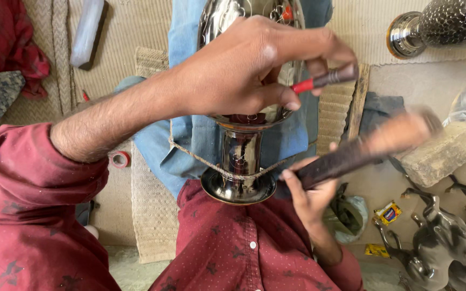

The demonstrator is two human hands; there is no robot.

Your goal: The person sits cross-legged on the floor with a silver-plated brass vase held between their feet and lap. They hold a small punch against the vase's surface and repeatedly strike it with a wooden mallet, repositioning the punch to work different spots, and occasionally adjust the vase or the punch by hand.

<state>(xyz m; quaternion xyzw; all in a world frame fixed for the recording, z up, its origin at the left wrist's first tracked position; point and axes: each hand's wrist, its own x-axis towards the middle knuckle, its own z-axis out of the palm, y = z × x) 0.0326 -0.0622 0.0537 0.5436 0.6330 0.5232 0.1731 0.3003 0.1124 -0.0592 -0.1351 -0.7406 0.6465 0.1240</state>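
A shiny metal vase (242,156) lies along my lap, its round foot toward my chest and a thin cord looped round its stem. My left hand (249,67) rests over the vase's body and grips a small chisel (327,79) with a red band, tip against the metal. My right hand (309,194) holds a dark wooden mallet (362,151) by its handle. The mallet's pale head is blurred and raised to the right of the chisel.
A second engraved metal vase (438,27) lies at the top right. A stone block (442,153) and dark metal horse figures (449,237) sit to the right. A woven mat (152,210), a tape roll (120,159) and small wrappers (388,213) are on the floor.
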